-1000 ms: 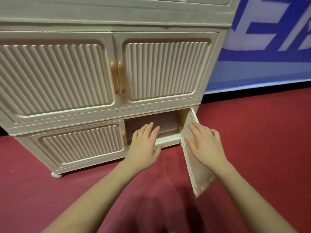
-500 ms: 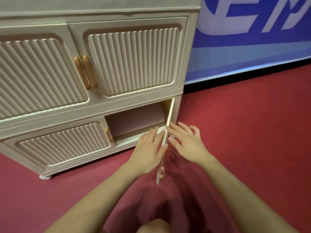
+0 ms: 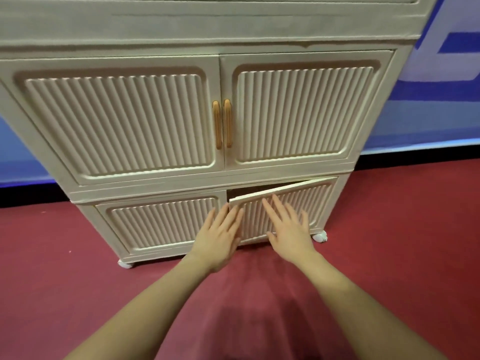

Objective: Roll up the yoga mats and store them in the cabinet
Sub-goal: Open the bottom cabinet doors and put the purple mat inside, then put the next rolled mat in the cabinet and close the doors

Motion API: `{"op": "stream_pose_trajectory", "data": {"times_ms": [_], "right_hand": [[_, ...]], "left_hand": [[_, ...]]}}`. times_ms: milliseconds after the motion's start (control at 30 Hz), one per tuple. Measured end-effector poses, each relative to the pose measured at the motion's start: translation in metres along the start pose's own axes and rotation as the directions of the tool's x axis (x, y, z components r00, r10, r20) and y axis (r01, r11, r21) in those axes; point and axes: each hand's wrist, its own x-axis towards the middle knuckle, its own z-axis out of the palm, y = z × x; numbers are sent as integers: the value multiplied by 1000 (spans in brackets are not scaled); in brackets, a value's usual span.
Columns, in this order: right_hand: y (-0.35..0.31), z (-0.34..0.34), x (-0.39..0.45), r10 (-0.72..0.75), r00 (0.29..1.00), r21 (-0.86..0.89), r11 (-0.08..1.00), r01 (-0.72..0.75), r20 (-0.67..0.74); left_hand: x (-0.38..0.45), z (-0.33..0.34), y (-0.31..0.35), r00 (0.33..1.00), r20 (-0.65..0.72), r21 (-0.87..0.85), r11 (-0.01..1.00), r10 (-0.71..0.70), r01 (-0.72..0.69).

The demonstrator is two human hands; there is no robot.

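A cream cabinet (image 3: 197, 29) with ribbed doors stands on small white wheels on the red floor. Its lower right door (image 3: 311, 201) is nearly closed, with a dark gap left along its top left edge. My right hand (image 3: 288, 227) lies flat against that door with straight, spread fingers. My left hand (image 3: 220, 235) presses with straight fingers at the door's left edge, where it meets the lower left door (image 3: 161, 224). No yoga mat is visible; the inside of the compartment is hidden.
Two upper doors are closed, with orange handles (image 3: 222, 123) side by side in the middle. A blue and white banner (image 3: 428, 118) runs along the wall behind. Red carpet (image 3: 402, 242) spreads around the cabinet. White casters (image 3: 320, 237) sit under its corners.
The lower right door swung from wide open to almost closed under both hands. My view moved back and centred on the cabinet.
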Motion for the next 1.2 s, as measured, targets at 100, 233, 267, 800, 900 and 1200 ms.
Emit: {"op": "stream_pose_trajectory", "data": {"times_ms": [100, 233, 267, 800, 900, 1200], "right_hand": [[-4, 0, 20, -19, 999, 8, 1000, 19, 41], [-11, -1, 34, 1, 984, 21, 1000, -4, 179], [-12, -1, 34, 1, 982, 20, 1000, -4, 187], [-71, -136, 52, -39, 913, 251, 956, 153, -407], [-81, -141, 60, 14, 939, 320, 942, 103, -343], [-96, -139, 66, 70, 960, 520, 850, 86, -272]], "left_hand": [[9, -4, -22, 994, -25, -6, 994, -107, 107], [19, -2, -39, 993, -5, 27, 993, -118, 118], [18, -3, -39, 992, -1, 32, 991, -127, 127], [0, -122, -55, 784, -484, -465, 873, -389, 146], [7, -129, -60, 805, -442, -462, 870, -395, 173], [21, -128, -65, 881, -338, -768, 638, -330, -57]]}}
